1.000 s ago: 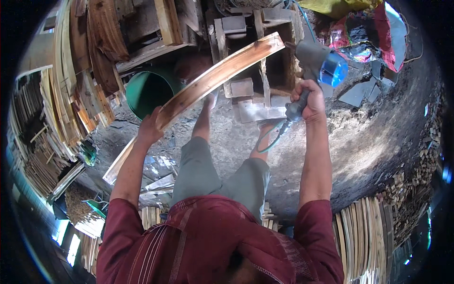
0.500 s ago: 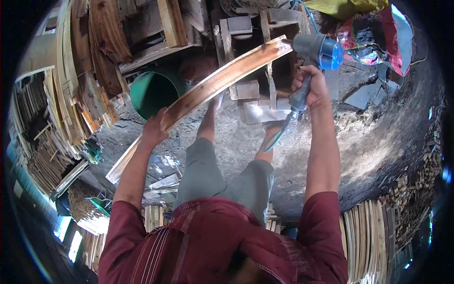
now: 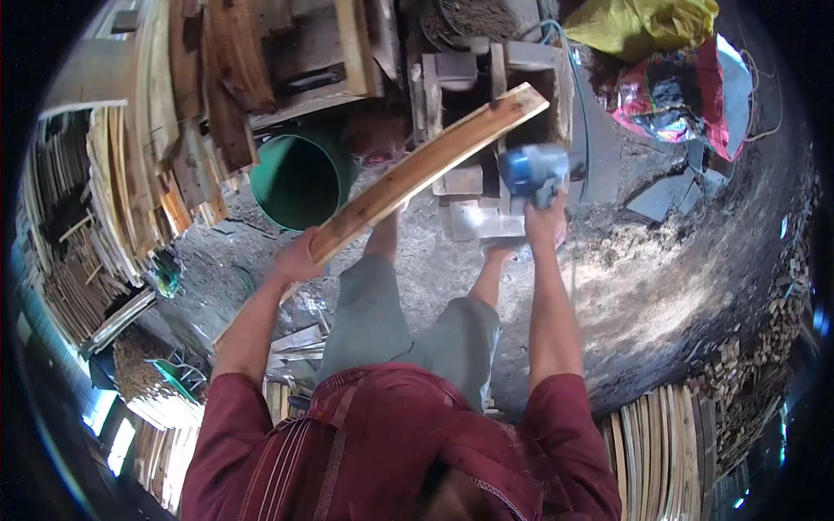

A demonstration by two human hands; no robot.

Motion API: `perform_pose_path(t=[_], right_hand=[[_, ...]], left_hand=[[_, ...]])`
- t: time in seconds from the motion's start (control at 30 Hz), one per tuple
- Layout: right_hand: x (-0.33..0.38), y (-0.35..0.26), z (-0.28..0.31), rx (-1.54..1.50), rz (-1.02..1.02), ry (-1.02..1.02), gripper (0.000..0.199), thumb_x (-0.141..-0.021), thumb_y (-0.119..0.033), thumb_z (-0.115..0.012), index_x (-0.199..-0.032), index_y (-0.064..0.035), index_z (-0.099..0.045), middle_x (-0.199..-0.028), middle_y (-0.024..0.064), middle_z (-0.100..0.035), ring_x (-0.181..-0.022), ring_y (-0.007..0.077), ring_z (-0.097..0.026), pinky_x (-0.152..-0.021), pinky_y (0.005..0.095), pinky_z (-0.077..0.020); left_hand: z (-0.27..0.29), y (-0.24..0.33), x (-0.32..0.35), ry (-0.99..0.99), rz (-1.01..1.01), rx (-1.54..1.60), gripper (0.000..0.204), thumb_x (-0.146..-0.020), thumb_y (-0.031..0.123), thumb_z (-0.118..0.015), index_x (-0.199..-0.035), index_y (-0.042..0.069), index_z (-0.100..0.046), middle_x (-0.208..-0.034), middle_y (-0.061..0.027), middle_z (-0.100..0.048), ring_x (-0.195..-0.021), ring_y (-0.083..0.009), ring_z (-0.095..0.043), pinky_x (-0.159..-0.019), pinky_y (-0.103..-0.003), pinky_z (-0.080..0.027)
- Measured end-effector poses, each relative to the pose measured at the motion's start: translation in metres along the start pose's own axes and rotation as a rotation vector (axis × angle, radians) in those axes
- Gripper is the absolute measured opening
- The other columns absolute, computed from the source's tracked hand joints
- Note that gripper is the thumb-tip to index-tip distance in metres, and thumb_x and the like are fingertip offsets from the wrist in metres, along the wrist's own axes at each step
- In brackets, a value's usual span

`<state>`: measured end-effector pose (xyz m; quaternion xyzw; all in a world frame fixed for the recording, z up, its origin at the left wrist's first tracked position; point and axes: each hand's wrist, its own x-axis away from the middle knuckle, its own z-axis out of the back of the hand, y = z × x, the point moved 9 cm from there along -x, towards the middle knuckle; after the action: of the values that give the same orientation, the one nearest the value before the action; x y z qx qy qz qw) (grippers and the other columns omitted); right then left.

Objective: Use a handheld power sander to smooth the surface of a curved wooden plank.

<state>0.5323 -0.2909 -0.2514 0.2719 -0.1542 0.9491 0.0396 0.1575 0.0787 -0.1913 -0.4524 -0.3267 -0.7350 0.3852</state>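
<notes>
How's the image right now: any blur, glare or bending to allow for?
Head view: motion blur smears the blue-grey tool in the right hand, while the long board reads clearer; head view: bright patches light the ground, and the green bucket is dark inside; head view: stacked boards look bowed, likely fisheye bending.

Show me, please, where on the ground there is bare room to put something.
The widest bare-looking ground lies right of the right forearm, between the broken grey slabs and the stacked planks. The left side is crowded: green bin, leaning boards, pale scraps.
</notes>
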Motion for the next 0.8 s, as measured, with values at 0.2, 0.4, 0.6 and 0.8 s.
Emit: perform_pose_path(t=[0.2, 0.4, 0.6, 0.8], right_hand=[[0.072, -0.04, -0.021, -0.528, 0.181, -0.147, 0.074, -0.074, -0.045, -0.076, -0.126, 0.0029, -0.055, -0.125, 0.0255, -0.055, -0.117, 0.0331, -0.052, -0.099, 0.0415, -0.0401], [0.212, -0.157, 0.012, -1.626, 0.188, -0.765, 0.086, -0.076, -0.065, -0.065, -0.137, -0.0082, -0.043, -0.129, 0.0122, -0.054, -0.12, 0.027, -0.049, -0.101, 0.0448, -0.0389], [0.218, -0.173, 0.079, -1.836, 0.03, -0.722, 0.065, -0.071, -0.073, -0.062, -0.089, -0.011, -0.061, -0.082, 0.0096, -0.064, -0.083, 0.0305, -0.062, -0.084, 0.0526, -0.047], [0.214, -0.142, 0.139, -1.59, 0.179, -0.619, 0.067, -0.076, -0.075, -0.054, -0.126, -0.0307, -0.047, -0.118, -0.0007, -0.054, -0.097, 0.0191, -0.057, -0.079, 0.0423, -0.0513]], left_hand=[[0.01, 0.051, 0.053, -0.044, -0.243, 0.154, 0.094, -0.05, 0.023, -0.075, -0.135, 0.005, -0.04, -0.119, -0.0236, -0.057, -0.111, -0.0373, -0.056, -0.095, -0.041, -0.045], [0.016, 0.141, 0.117, -0.263, -0.557, 0.421, 0.103, -0.053, 0.021, -0.072, -0.144, 0.005, -0.027, -0.126, -0.0215, -0.055, -0.115, -0.0336, -0.054, -0.099, -0.038, -0.042], [0.038, 0.149, 0.161, 0.394, -0.742, 0.376, 0.094, -0.067, 0.034, -0.072, -0.145, 0.005, -0.028, -0.133, -0.025, -0.049, -0.122, -0.0362, -0.049, -0.103, -0.039, -0.038], [-0.079, 0.041, 0.231, 0.846, -0.363, 0.086, 0.091, -0.067, 0.04, -0.077, -0.143, 0.011, -0.034, -0.131, -0.0214, -0.046, -0.126, -0.0352, -0.041, -0.109, -0.048, -0.029]])
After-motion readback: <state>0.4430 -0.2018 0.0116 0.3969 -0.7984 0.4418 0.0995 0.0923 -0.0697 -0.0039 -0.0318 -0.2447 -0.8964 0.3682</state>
